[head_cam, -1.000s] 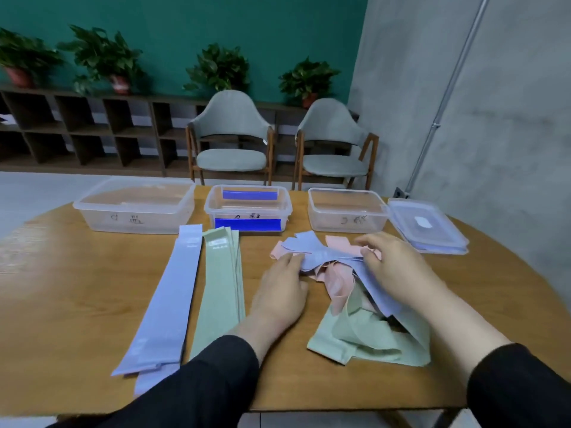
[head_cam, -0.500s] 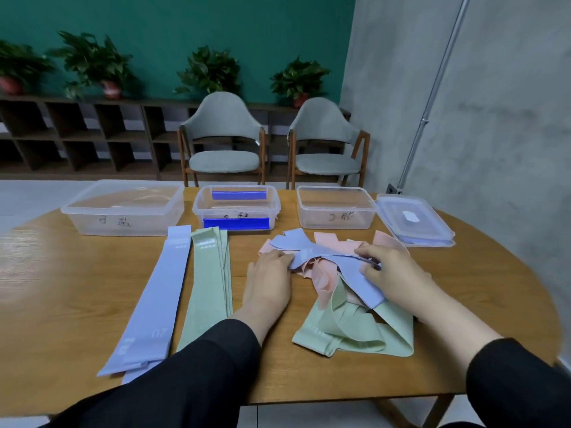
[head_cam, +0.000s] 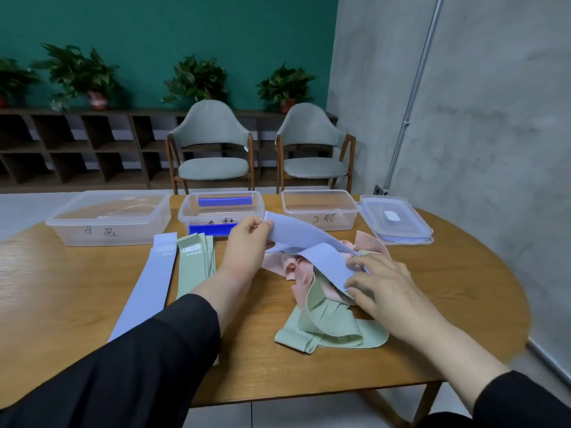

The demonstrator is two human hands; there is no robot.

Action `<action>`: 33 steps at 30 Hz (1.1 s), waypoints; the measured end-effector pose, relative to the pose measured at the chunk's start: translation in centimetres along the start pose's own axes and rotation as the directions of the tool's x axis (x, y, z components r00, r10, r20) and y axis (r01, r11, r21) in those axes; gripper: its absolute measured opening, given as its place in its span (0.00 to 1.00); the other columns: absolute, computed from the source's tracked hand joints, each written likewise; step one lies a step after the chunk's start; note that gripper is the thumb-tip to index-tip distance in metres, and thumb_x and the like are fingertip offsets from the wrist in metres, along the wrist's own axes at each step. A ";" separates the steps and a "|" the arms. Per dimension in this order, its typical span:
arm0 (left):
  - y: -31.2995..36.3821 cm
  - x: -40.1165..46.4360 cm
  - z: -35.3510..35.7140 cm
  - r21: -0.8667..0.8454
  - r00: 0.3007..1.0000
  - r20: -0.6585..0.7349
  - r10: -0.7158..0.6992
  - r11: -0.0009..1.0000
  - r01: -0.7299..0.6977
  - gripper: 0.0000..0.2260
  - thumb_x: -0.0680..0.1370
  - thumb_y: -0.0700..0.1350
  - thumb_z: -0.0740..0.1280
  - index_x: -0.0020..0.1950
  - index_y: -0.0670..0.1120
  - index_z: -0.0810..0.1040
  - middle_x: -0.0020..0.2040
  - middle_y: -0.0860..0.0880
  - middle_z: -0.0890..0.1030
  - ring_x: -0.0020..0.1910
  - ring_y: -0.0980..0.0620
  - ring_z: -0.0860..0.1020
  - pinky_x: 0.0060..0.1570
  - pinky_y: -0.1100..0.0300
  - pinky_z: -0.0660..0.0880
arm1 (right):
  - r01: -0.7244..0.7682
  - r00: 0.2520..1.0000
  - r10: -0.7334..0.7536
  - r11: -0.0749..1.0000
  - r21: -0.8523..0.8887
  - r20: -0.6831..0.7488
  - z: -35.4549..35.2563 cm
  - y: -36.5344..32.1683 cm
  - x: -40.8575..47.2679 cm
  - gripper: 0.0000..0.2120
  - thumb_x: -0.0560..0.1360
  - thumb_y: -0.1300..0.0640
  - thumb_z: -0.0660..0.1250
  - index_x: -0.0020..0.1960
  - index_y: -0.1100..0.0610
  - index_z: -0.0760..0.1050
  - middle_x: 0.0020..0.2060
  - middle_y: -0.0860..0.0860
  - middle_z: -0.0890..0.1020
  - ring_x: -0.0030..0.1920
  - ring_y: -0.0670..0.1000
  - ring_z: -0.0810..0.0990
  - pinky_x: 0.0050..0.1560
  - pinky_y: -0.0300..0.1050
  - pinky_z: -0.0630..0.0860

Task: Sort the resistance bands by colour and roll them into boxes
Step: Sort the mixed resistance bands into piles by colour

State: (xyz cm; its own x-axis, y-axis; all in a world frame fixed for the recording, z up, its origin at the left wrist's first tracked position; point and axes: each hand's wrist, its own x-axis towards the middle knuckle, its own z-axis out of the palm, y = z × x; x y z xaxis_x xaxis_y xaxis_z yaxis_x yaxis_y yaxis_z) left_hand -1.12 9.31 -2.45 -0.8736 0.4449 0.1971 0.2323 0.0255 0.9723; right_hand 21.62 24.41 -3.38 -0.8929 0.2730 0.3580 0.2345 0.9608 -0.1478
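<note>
left hand [head_cam: 247, 242] grip pinches blue band [head_cam: 312, 248] end | band runs far-left to near-right | right hand [head_cam: 383, 285] flat on it

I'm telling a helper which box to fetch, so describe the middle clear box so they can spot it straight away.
On the round wooden table, three open clear boxes stand in a row along the far edge. Take the middle box, just beyond the left hand. It alone has bright blue strips on its front and back walls.

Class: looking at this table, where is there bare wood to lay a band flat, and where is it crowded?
Bare wood lies left of the flat lilac band and right of the tangled pile, below the lid. Crowded: between the flat green bands and the pile, where the left hand works.
</note>
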 end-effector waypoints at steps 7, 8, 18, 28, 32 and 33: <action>7.8 1.6 -1.3 -0.272 0.977 -0.204 0.065 0.955 -0.120 0.08 0.82 0.46 0.61 0.48 0.44 0.75 0.45 0.45 0.82 0.43 0.44 0.85 0.41 0.49 0.84 | -0.250 0.890 0.414 0.793 0.556 -0.189 -3.4 -0.9 2.7 0.09 0.81 0.54 0.63 0.43 0.47 0.75 0.39 0.40 0.83 0.38 0.38 0.79 0.38 0.32 0.72; 8.9 1.9 -1.7 -0.196 0.963 -0.239 0.128 0.965 -0.177 0.09 0.81 0.47 0.61 0.47 0.43 0.75 0.43 0.48 0.80 0.44 0.43 0.84 0.43 0.43 0.84 | -0.259 0.868 0.453 0.765 0.590 -0.206 -4.2 -1.1 3.3 0.09 0.80 0.54 0.64 0.42 0.47 0.76 0.34 0.38 0.81 0.34 0.38 0.77 0.35 0.30 0.69; 11.5 -0.8 -2.1 -0.014 0.927 -0.094 0.362 0.931 -0.365 0.10 0.81 0.47 0.65 0.42 0.44 0.75 0.33 0.56 0.74 0.37 0.57 0.74 0.48 0.46 0.83 | -0.185 0.829 0.536 0.528 0.829 -0.156 -10.0 -5.8 9.8 0.17 0.68 0.54 0.62 0.45 0.69 0.74 0.45 0.69 0.77 0.38 0.52 0.70 0.48 0.70 0.79; 9.2 -5.1 -0.8 0.026 0.923 0.002 0.386 0.922 -0.386 0.08 0.80 0.46 0.70 0.41 0.49 0.77 0.38 0.52 0.81 0.41 0.53 0.80 0.40 0.66 0.75 | -0.214 0.861 0.463 0.704 0.677 -0.210 -8.8 -9.2 11.2 0.09 0.75 0.59 0.65 0.40 0.57 0.82 0.36 0.49 0.84 0.32 0.46 0.75 0.35 0.42 0.72; 9.1 -5.8 -0.6 0.158 0.894 0.050 0.445 0.880 -0.447 0.07 0.79 0.49 0.70 0.42 0.57 0.75 0.44 0.55 0.80 0.48 0.60 0.77 0.45 0.72 0.70 | -0.157 0.923 0.337 0.769 0.620 -0.185 -8.6 -10.1 10.4 0.10 0.78 0.51 0.65 0.41 0.49 0.82 0.35 0.44 0.83 0.40 0.46 0.81 0.40 0.44 0.77; 9.1 -6.0 -0.5 0.178 0.897 0.064 0.438 0.879 -0.442 0.07 0.79 0.50 0.70 0.44 0.58 0.75 0.46 0.56 0.79 0.50 0.62 0.76 0.47 0.74 0.69 | -0.142 0.939 0.303 0.772 0.620 -0.161 -8.5 -10.3 10.1 0.13 0.78 0.47 0.63 0.41 0.50 0.82 0.34 0.46 0.83 0.40 0.49 0.82 0.44 0.49 0.80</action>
State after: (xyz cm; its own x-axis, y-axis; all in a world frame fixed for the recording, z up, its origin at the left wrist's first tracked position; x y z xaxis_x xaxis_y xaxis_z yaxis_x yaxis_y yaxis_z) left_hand 6.02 6.44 5.33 -0.6540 0.4676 0.5947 0.6667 -0.0154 0.7452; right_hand 13.45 17.71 9.64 -0.7057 0.5552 0.4402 0.0700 0.6729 -0.7364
